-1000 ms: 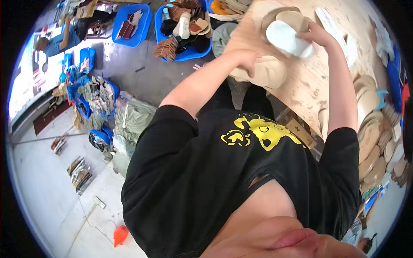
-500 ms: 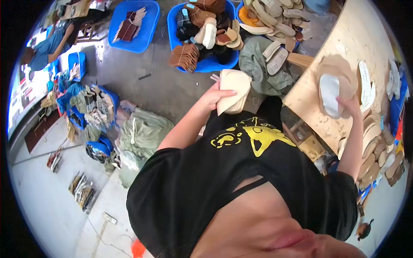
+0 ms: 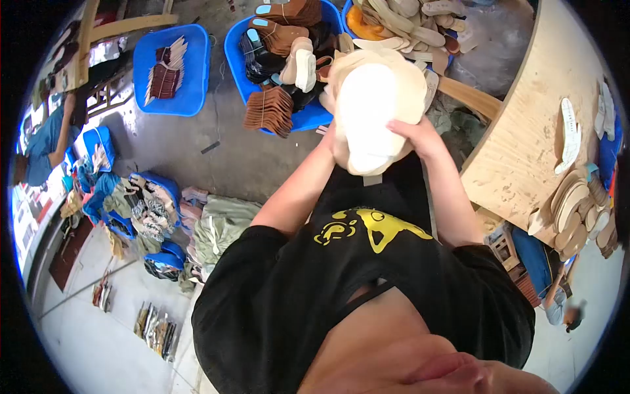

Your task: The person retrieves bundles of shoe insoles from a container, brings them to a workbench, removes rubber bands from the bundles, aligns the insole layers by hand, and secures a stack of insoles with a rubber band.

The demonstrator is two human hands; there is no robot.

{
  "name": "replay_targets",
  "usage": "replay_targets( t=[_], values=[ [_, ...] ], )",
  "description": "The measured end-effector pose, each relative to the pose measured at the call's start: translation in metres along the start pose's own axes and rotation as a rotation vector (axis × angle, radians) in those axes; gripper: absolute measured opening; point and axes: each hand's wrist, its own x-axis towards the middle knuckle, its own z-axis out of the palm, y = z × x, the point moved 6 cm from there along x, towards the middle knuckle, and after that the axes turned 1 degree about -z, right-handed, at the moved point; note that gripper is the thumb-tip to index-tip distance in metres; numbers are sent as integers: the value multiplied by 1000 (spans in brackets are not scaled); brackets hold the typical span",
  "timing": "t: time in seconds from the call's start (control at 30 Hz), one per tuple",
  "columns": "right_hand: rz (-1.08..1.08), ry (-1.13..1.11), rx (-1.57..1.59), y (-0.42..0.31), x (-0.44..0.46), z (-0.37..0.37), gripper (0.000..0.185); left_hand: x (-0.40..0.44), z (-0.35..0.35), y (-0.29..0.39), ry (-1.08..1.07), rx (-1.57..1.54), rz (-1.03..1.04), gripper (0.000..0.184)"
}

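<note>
In front of my chest, my right hand [image 3: 420,136] grips the edge of a stack of beige sole-shaped sheets [image 3: 410,88], its thumb pressed on the face. A bright white insole-shaped piece [image 3: 369,108] lies on top of this stack. On the other side, my left hand [image 3: 336,146] holds the cream pieces from the left and below. Most of its fingers are hidden behind the stack, and where one bundle ends and the other begins cannot be made out.
Wooden table [image 3: 512,151] at right carries a white sole-shaped template [image 3: 569,134] and piled beige insoles [image 3: 569,203]. Blue bins [image 3: 236,49] hold brown and beige shoe pieces; a blue tray [image 3: 146,65] holds dark red ones. Cloth heaps [image 3: 226,226] lie left. Other people [image 3: 47,141] sit further off.
My right hand has lifted the beige stack with the white piece off the table and brought it left, against the cream pieces in my left hand. The view has shifted slightly.
</note>
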Motion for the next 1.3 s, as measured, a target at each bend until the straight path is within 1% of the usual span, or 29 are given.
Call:
replay_targets(
  t=[0.03,0.07,0.13,0.23,0.27,0.33,0.37,0.43,0.47,0.5,0.53,0.57,0.6,0.63,0.67,0.7,0.73,0.77,0.83,0.87,0.97,1.0,1.07,1.13,1.17,1.2,1.23,1.27,1.3],
  values=[
    [2,-12,-31,8,12,6,71,4,-9,6,-18,54,74,42],
    [-35,3,-29,11,22,10,71,8,-22,5,34,-17,41,42],
    [-98,35,-26,20,32,14,72,5,-22,17,149,-163,-28,43],
    [13,-39,320,37,65,12,69,13,-40,28,172,244,11,47],
    [49,-75,323,50,82,5,69,18,-50,28,190,216,-91,48],
    [-34,-82,413,64,115,-5,69,31,-65,33,226,158,-287,52],
    [-72,-87,458,69,130,-11,68,32,-66,36,260,17,-336,54],
    [-136,87,647,66,161,-21,64,52,-62,55,112,50,8,53],
    [-77,326,685,63,179,-40,60,63,-77,50,129,169,96,54],
    [-183,422,716,42,192,-52,56,57,-107,39,418,412,-38,52],
    [-228,454,804,42,219,-81,55,50,-129,26,434,673,6,53],
    [-351,463,908,29,238,-107,51,41,-155,8,444,936,48,56],
    [-450,452,869,4,249,-119,53,26,-184,-21,429,1038,-101,50],
    [-494,519,793,-14,262,-134,57,7,-206,-51,411,1134,-254,44],
    [-530,458,825,-13,293,-163,61,-12,-212,-72,414,1273,-212,39],
    [-634,372,858,-18,322,-184,63,-29,-213,-92,417,1410,-169,33],
    [-689,339,840,-24,347,-202,60,-46,-216,-113,444,1487,-228,34],
    [-647,467,767,-20,369,-215,61,-56,-219,-130,470,1564,-287,34],
    [-540,544,694,-2,431,-248,58,-44,-199,-125,510,1765,-483,39],
    [-436,562,653,14,466,-265,56,-38,-204,-127,576,1669,-485,40],
    [-111,546,532,69,536,-300,52,-33,-198,-131,509,1763,-554,43],
    [-60,548,514,81,543,-305,50,-33,-205,-133,522,1698,-521,43],
    [-128,669,465,83,503,-282,50,-36,-229,-141,544,1570,-465,44],
    [-450,767,-62,98,461,-253,60,-17,-262,-137,679,1461,-310,46],
    [-616,802,-332,103,439,-233,65,3,-274,-122,729,1514,-238,47],
    [-700,690,-868,99,422,-196,62,26,-284,-103,775,1567,-159,49],
    [-754,533,-1397,105,416,-163,60,49,-283,-78,769,1591,27,48],
    [-751,494,-1471,111,422,-161,57,69,-277,-54,767,1605,208,47],
    [-742,444,-1545,120,432,-162,54,86,-279,-39,760,1494,238,46]
  ],
)
